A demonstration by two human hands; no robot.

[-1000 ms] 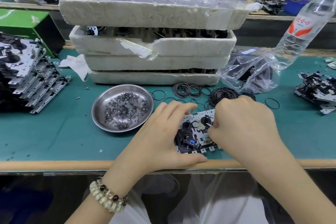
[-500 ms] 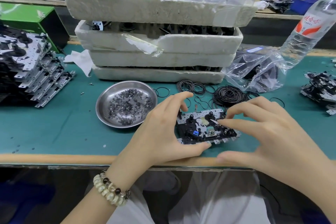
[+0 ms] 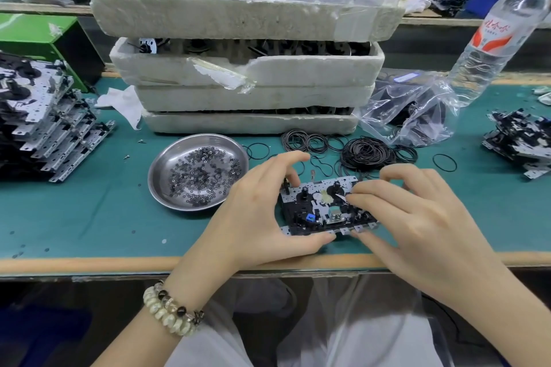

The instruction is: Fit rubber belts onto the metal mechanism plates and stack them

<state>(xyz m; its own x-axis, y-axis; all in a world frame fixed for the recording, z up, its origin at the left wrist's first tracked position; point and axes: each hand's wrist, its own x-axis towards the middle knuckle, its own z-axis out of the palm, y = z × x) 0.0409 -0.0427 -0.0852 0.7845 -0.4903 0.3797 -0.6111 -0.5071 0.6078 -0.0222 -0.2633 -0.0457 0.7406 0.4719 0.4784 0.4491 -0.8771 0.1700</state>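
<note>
A metal mechanism plate point(image 3: 316, 208) with black parts lies on the green mat near the table's front edge. My left hand point(image 3: 256, 211) grips its left end, thumb at the front edge and fingers curled over the back. My right hand point(image 3: 417, 217) holds the right end, thumb under the front edge and fingertips on top of the plate. Loose black rubber belts point(image 3: 366, 153) lie in a heap just behind the plate. A stack of plates point(image 3: 38, 122) stands at the far left; another pile of plates point(image 3: 521, 143) sits at the far right.
A steel dish point(image 3: 158, 179) of small washers sits left of the plate. Stacked foam trays point(image 3: 247, 92) fill the back centre. A clear bag point(image 3: 411, 110) and a water bottle point(image 3: 501, 30) stand at the back right. A green box point(image 3: 32, 36) is at the back left.
My right hand has drawn back from covering the plate's top and now holds its right end with spread fingers. The left hand keeps its grip. The view has shifted slightly.
</note>
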